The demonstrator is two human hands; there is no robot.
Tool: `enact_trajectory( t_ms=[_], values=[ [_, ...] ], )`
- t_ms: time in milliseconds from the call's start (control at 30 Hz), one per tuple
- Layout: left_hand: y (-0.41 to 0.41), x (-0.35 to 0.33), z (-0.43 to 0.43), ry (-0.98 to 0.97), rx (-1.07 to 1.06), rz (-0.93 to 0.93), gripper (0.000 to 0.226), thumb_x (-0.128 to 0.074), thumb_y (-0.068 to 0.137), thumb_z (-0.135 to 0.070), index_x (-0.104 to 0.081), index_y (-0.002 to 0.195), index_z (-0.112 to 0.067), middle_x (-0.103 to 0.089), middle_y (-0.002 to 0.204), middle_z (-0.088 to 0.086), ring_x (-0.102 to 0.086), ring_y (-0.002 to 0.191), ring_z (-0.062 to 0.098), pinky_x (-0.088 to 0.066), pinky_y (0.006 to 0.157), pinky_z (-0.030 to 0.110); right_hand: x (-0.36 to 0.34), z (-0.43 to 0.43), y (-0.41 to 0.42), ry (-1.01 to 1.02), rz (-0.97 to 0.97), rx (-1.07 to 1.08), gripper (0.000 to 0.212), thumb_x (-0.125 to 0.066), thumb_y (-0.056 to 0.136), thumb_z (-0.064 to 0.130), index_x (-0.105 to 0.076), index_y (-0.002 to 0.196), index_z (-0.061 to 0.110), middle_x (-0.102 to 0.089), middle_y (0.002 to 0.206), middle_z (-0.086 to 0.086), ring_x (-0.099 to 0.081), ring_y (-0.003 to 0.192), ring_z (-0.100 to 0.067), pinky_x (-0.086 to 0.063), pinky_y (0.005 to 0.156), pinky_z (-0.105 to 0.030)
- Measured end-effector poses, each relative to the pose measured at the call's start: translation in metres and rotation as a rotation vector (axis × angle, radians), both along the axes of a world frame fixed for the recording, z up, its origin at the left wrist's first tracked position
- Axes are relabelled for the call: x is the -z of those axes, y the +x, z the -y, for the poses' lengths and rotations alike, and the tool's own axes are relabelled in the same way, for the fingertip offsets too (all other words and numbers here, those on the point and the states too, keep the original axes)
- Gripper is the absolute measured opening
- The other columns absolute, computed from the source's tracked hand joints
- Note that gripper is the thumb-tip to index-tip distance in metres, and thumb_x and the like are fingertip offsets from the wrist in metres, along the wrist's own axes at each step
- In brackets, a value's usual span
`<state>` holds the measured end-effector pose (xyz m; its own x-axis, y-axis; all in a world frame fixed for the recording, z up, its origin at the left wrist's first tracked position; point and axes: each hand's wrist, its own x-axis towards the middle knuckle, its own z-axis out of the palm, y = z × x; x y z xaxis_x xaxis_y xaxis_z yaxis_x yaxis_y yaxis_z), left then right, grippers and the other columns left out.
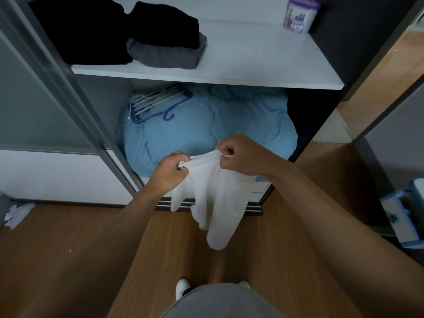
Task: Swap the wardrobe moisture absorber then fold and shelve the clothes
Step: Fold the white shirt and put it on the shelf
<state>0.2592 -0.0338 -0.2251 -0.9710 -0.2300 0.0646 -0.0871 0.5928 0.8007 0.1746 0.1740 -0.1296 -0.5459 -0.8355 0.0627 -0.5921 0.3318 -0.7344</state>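
A white garment (214, 203) hangs in front of the open wardrobe, held up by its top edge. My left hand (171, 169) pinches the left corner and my right hand (238, 154) pinches the right corner, a short way apart. The cloth droops down toward the wooden floor. A purple-lidded moisture absorber tub (298, 16) stands at the back right of the white shelf (252, 65). Folded black clothes (96, 31) and a folded grey piece (165, 52) sit on the shelf's left side.
Below the shelf lies a light blue duvet (218, 125) with blue and white hangers (158, 103) on it. A sliding door frame (75, 106) stands at the left. White scraps (17, 214) lie on the floor at left, a blue-white box (401, 216) at right.
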Motion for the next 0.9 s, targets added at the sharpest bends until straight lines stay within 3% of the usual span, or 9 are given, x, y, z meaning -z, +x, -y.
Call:
enact_trajectory(
  t_ms=[167, 300, 400, 467, 567, 667, 767, 833, 900],
  values=[
    [-0.004, 0.011, -0.008, 0.035, -0.080, 0.056, 0.034, -0.048, 0.087, 0.008, -0.061, 0.102, -0.019, -0.052, 0.071, -0.007, -0.044, 0.053, 0.004, -0.033, 0.051, 0.010, -0.004, -0.006, -0.005, 0.014, -0.019, 0.031, 0.046, -0.058, 0.074, -0.007, -0.023, 0.058, 0.018, -0.024, 0.059, -0.006, -0.021, 0.055, -0.009, -0.020, 0.056, -0.029],
    [-0.004, 0.019, -0.016, -0.069, -0.020, 0.127, 0.039, -0.049, 0.087, 0.002, -0.054, 0.115, -0.025, -0.052, 0.070, -0.004, -0.049, 0.060, 0.012, -0.041, 0.058, 0.024, -0.003, -0.015, -0.009, 0.006, 0.001, 0.074, 0.048, -0.059, 0.075, -0.006, -0.022, 0.058, 0.021, -0.023, 0.057, 0.005, -0.021, 0.052, -0.007, -0.020, 0.055, -0.028],
    [0.000, 0.029, -0.016, -0.151, 0.016, 0.089, 0.017, -0.047, 0.081, -0.002, -0.063, 0.088, -0.002, -0.057, 0.075, 0.013, -0.056, 0.073, 0.030, -0.043, 0.069, 0.035, 0.001, -0.023, -0.012, -0.032, 0.015, 0.137, 0.046, -0.057, 0.075, -0.008, -0.024, 0.060, 0.021, -0.025, 0.058, 0.008, -0.023, 0.051, -0.005, -0.027, 0.060, -0.028],
    [0.005, 0.036, -0.011, -0.162, -0.041, 0.119, 0.023, -0.047, 0.076, -0.007, -0.061, 0.074, 0.010, -0.060, 0.075, 0.028, -0.058, 0.074, 0.037, -0.045, 0.069, 0.041, 0.005, -0.030, -0.016, -0.035, 0.018, 0.171, 0.036, -0.056, 0.075, -0.007, -0.035, 0.064, 0.020, -0.034, 0.062, 0.009, -0.030, 0.055, -0.004, -0.033, 0.062, -0.030],
    [0.004, 0.037, -0.005, -0.059, -0.218, 0.125, 0.018, -0.045, 0.078, 0.000, -0.059, 0.070, 0.008, -0.055, 0.068, 0.025, -0.052, 0.067, 0.028, -0.040, 0.062, 0.035, 0.015, -0.042, -0.020, 0.105, 0.028, 0.188, 0.032, -0.055, 0.085, 0.000, -0.061, 0.107, 0.022, -0.055, 0.090, 0.010, -0.050, 0.077, -0.002, -0.040, 0.071, -0.018],
    [-0.004, 0.028, -0.004, -0.013, -0.327, 0.073, 0.023, -0.043, 0.083, 0.009, -0.065, 0.079, 0.003, -0.062, 0.075, 0.020, -0.055, 0.072, 0.024, -0.042, 0.067, 0.029, 0.028, -0.050, -0.024, 0.317, 0.017, 0.187, 0.046, -0.049, 0.095, 0.005, -0.053, 0.137, 0.024, -0.053, 0.113, 0.008, -0.050, 0.101, -0.008, -0.040, 0.084, -0.020],
    [-0.011, 0.017, -0.008, -0.024, -0.322, 0.020, 0.026, -0.042, 0.084, 0.008, -0.065, 0.081, -0.005, -0.062, 0.077, 0.008, -0.055, 0.074, 0.021, -0.042, 0.068, 0.026, 0.033, -0.050, -0.026, 0.468, -0.030, 0.209, 0.039, -0.042, 0.093, -0.001, -0.068, 0.116, 0.016, -0.063, 0.113, 0.004, -0.056, 0.106, -0.015, -0.047, 0.093, -0.031],
    [-0.013, 0.011, -0.011, -0.047, -0.279, -0.015, 0.026, -0.041, 0.085, 0.008, -0.060, 0.082, -0.010, -0.060, 0.078, 0.003, -0.054, 0.076, 0.019, -0.041, 0.070, 0.027, 0.035, -0.048, -0.022, 0.484, -0.014, 0.242, 0.033, -0.039, 0.084, -0.009, -0.068, 0.079, 0.007, -0.064, 0.083, -0.004, -0.058, 0.083, -0.021, -0.046, 0.072, -0.029],
    [-0.013, 0.007, -0.012, -0.050, -0.228, -0.058, 0.026, -0.039, 0.083, 0.008, -0.054, 0.084, -0.014, -0.057, 0.079, -0.001, -0.052, 0.077, 0.017, -0.040, 0.070, 0.027, 0.038, -0.046, -0.018, 0.433, 0.037, 0.293, 0.025, -0.037, 0.080, -0.011, -0.061, 0.074, -0.010, -0.057, 0.069, -0.015, -0.052, 0.068, -0.028, -0.038, 0.064, -0.032]
  ],
)
